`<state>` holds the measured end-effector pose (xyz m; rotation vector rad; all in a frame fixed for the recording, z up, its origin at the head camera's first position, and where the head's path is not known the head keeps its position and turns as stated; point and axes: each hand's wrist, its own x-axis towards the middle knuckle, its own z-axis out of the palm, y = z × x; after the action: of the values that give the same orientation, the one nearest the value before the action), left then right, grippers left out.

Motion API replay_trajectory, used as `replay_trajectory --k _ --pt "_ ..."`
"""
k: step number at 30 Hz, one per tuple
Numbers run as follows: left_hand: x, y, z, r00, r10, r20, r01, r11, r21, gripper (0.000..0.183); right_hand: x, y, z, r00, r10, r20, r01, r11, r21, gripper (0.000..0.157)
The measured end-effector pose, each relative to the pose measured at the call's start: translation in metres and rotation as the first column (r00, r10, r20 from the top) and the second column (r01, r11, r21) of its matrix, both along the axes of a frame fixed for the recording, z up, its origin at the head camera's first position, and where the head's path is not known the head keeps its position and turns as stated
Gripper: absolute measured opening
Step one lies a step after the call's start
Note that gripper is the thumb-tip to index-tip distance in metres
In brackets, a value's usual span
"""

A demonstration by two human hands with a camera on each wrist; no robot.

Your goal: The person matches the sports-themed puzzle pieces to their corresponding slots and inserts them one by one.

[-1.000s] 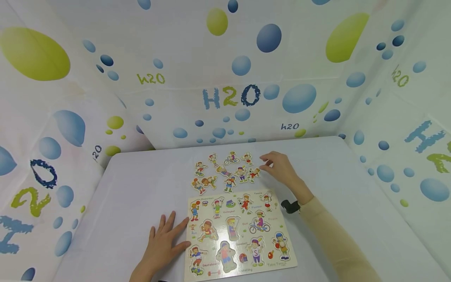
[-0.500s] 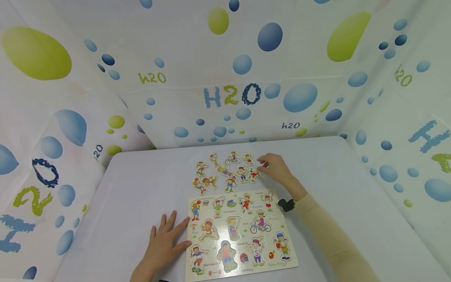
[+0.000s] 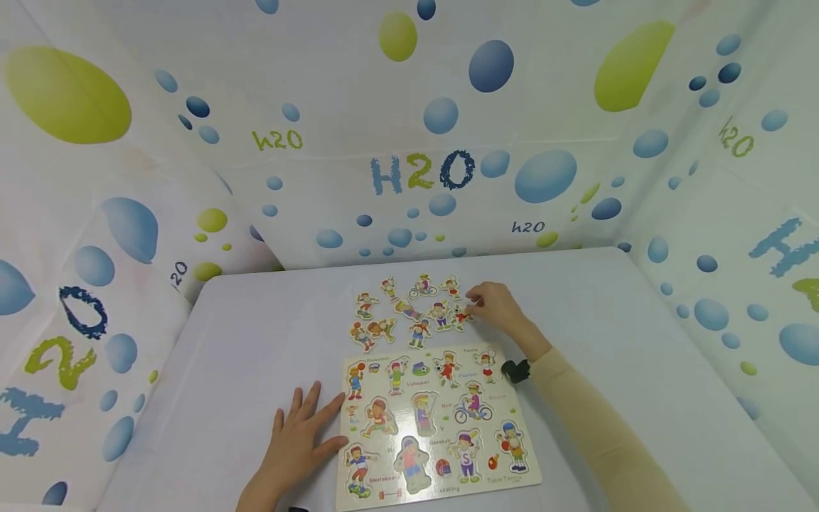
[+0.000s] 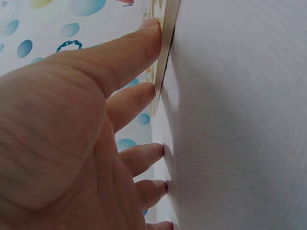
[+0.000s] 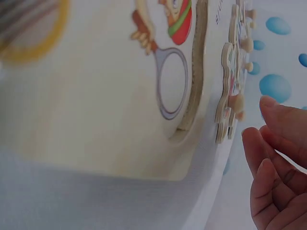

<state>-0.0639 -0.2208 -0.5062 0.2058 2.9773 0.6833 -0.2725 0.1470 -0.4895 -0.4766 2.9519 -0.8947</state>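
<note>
Lying at nine o'clock from the slightly parted, empty right grip (image 3: 500, 309), the footballer puzzle piece (image 3: 458, 318) is left unheld.

Right hand (image 3: 502, 311) is easing left and slightly toward the wearer vs 1 s ago, closing in on the loose footballer piece (image 3: 458, 317). Thumb and index tips are now covering that piece's right edge in head view; earlier they were sitting just right of it. Black wrist device (image 3: 515, 370) is following, now overlapping the puzzle board's (image 3: 439, 427) right edge in view. Tan sleeve (image 3: 582, 412) is swinging left too. Head camera's drifting slightly.
</note>
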Motion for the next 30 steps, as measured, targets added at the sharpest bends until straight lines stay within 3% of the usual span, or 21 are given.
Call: replay_trajectory --k 18,30 --pt "0.000 -0.001 0.002 1.000 -0.006 0.024 0.006 1.000 -0.020 0.071 -0.007 -0.009 -0.011 0.999 0.036 0.027 -0.037 0.998 0.052 0.025" --pt "0.000 -0.001 -0.002 1.000 -0.009 -0.005 0.009 1.000 -0.030 0.070 -0.007 -0.013 -0.010 0.999 0.037 0.021 -0.039 0.993 0.108 0.010"
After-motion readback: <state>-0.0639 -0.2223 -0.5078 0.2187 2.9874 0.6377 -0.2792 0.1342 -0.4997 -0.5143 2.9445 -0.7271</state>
